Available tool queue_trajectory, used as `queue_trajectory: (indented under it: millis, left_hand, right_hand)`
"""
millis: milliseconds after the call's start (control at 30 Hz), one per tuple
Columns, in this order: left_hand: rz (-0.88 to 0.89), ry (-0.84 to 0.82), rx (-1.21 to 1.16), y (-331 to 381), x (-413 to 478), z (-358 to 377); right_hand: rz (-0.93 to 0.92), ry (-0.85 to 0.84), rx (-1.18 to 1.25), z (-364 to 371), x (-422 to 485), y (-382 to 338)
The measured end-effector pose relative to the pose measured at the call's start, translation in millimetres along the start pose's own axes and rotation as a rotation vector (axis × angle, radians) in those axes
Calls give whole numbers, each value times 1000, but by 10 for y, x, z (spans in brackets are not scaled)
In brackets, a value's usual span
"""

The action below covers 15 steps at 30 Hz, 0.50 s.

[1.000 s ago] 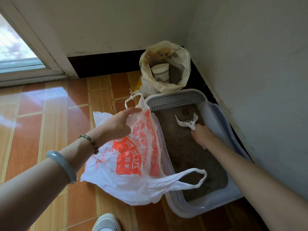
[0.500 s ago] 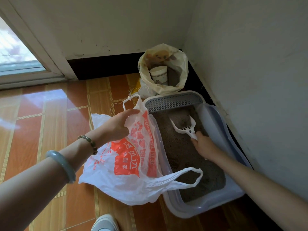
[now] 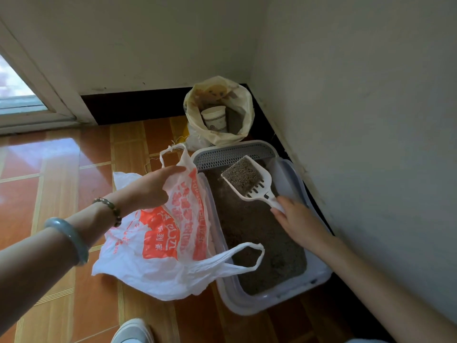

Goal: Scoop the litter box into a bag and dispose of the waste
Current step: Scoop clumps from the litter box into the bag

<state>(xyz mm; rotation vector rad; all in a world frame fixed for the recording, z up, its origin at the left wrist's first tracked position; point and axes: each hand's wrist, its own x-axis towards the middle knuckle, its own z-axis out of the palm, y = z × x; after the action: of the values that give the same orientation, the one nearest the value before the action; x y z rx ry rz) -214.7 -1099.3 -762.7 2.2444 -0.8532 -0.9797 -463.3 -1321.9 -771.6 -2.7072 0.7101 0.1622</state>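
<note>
One load of grey litter now fills the white slotted plastic scoop point(image 3: 247, 178), which half a second ago was raking the surface and is now lifted above the far end of the pale lilac plastic litter box point(image 3: 259, 305). The right hand point(image 3: 296, 219) wraps its fingers round the handle. The left hand point(image 3: 153, 186) pinches the rim of the thin white-and-red plastic bag point(image 3: 160, 243), draped over the box's left edge. Tipping the load into the bag looks like the next step.
</note>
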Motion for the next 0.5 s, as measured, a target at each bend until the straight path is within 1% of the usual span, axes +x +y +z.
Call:
queue_trajectory:
  millis: [333,500]
  left_hand:
    - [44,-15,54,48,5,29]
    - [33,-11,34,24,-7,14]
  right_hand:
    - [17,27,73,-38,-33,52]
    - [19,14,45,-58,-24,51]
